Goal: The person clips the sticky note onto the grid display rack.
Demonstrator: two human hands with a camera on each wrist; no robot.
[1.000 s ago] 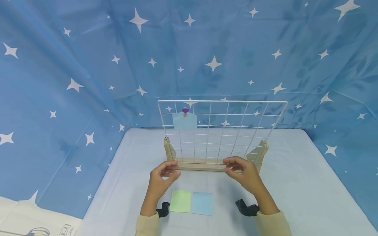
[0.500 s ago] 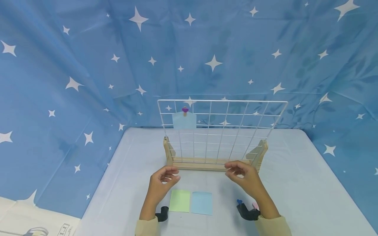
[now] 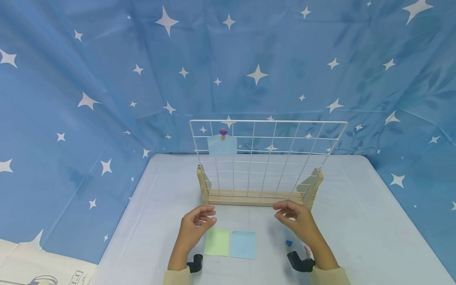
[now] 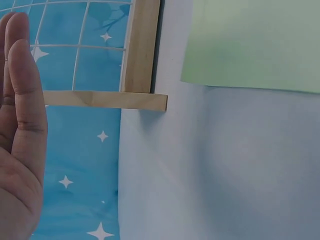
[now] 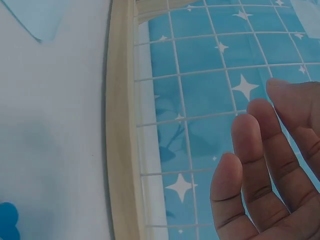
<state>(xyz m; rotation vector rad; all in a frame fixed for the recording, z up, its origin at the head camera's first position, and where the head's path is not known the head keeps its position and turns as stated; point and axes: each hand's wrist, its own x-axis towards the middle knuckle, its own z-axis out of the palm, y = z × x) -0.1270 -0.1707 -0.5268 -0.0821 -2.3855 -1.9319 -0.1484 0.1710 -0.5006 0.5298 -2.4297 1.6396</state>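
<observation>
My left hand [image 3: 192, 229] hovers above the table with loosely bent fingers and nothing in them. Just right of it lie a green paper note [image 3: 217, 242] and a light blue paper note [image 3: 243, 245], side by side. Across from it, my right hand [image 3: 298, 222] is held in the same loose way and also holds nothing. Below that hand sits a small clip with a blue heart [image 3: 289, 243]; a pink-topped clip [image 3: 307, 248] is partly hidden by my wrist and its camera. Behind both hands stands a white wire grid [image 3: 265, 158] on a wooden base [image 3: 246, 201].
At the grid's upper left, a light blue note [image 3: 221, 147] hangs under a clip with a purple heart [image 3: 223, 133]. Wooden side supports [image 3: 204, 184] flank the grid. A blue star-patterned curtain [image 3: 228, 59] rises behind the white-covered table [image 3: 167, 182].
Both hands have drawn back a little from the grid, toward me. The blue heart clip and the pink-topped clip have come into sight near my right wrist.
</observation>
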